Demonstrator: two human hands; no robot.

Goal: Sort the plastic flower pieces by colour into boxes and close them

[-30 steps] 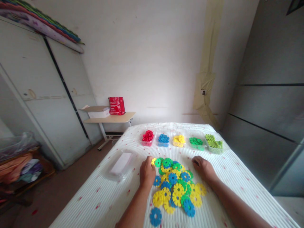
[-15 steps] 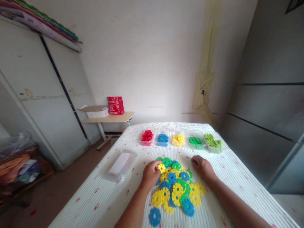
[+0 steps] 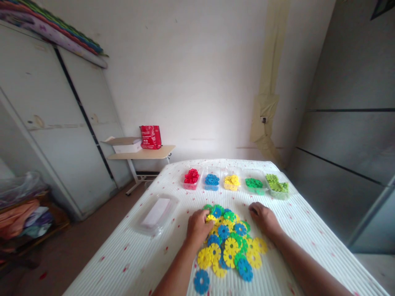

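Note:
A heap of flower-shaped plastic discs (image 3: 231,245) in yellow, blue and green lies between my hands on the white tablecloth. At its upper left edge, the thumb and fingers of my left hand (image 3: 198,225) close on a yellow disc (image 3: 210,218). A blue disc (image 3: 217,211) lies just past those fingertips. Right of the heap, my right hand (image 3: 264,218) rests on the cloth with its fingers curled in, apart from the discs, and I see nothing in it. One blue disc (image 3: 201,282) lies by itself near my left forearm.
Along the far side stand clear tubs of sorted pieces: red (image 3: 191,177), blue (image 3: 211,181), yellow (image 3: 231,181), green (image 3: 254,185) and light green (image 3: 277,185). A clear plastic container (image 3: 156,213) with a pale rectangle lies on the left. A side table (image 3: 154,152) holds a red bag (image 3: 150,137).
My left hand has shifted slightly right and its grip on the yellow disc has tilted. A blue disc now shows beside its fingertips. My right hand has stayed still.

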